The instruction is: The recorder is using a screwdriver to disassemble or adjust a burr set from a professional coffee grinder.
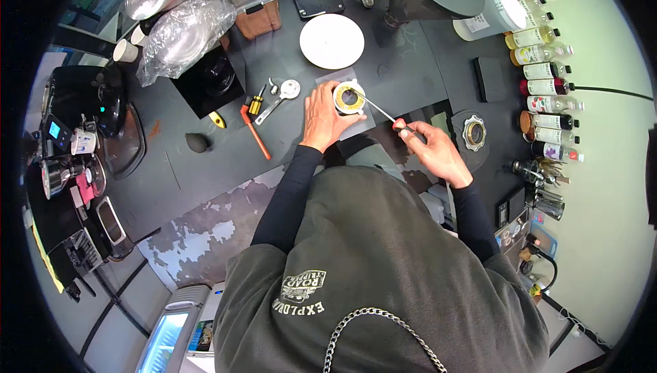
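My left hand (pixel 321 118) is closed around the side of a round white part (pixel 337 101) with a yellowish inner ring and a dark hole in its middle. The part rests over a clear plastic sheet (pixel 327 77) at the table's front edge. In my right hand (pixel 438 152) is a screwdriver (pixel 399 124) with a red and black handle. Its long thin shaft slants up and left, and the tip meets the part's ring near the hole. What exactly the tip touches is too small to tell.
Left lie a yellow-black screwdriver (pixel 256 104), a red-handled tool (pixel 257 137), a round-headed silvery tool (pixel 290 89) and a black bulb (pixel 197 142). Behind stands a round white plate (pixel 332 41). Right are a scalloped metal ring (pixel 474 133), a black box (pixel 488 79) and several bottles (pixel 540 87).
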### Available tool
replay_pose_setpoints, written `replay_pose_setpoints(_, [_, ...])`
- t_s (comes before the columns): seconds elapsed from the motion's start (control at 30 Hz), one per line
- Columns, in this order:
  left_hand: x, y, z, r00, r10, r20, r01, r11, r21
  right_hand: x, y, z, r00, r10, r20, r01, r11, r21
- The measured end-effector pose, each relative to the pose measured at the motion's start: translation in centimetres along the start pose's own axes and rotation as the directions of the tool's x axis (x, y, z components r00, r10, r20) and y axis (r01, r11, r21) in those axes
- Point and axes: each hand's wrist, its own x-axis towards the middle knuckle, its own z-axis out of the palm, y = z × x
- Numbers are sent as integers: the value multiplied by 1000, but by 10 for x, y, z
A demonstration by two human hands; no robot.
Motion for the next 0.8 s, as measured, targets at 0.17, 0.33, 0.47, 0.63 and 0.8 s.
replay_pose_setpoints(0.17, [-2, -5, -4, 995, 80, -60, -81, 997, -19, 20, -28, -24, 994, -24, 105, 40, 988, -152])
replay_pose_setpoints(0.33, [-3, -8, -5, 994, 77, -71, -81, 996, -49, 35, -39, -30, 987, -23, 159, 62, 967, -246])
replay_pose_setpoints(0.47, [-3, -6, -8, 998, 43, -44, -47, 996, -76, 38, -49, -34, 982, 37, 186, 14, 963, -269])
replay_pose_setpoints(0.63, [-2, -7, -6, 995, 69, -71, -75, 994, -83, 46, -62, -44, 965, 70, 253, 6, 958, -286])
replay_pose_setpoints(0.8, [-4, -10, -5, 990, 90, -110, -102, 989, -106, 77, -111, -65, 741, 405, 535, -431, 898, -84])
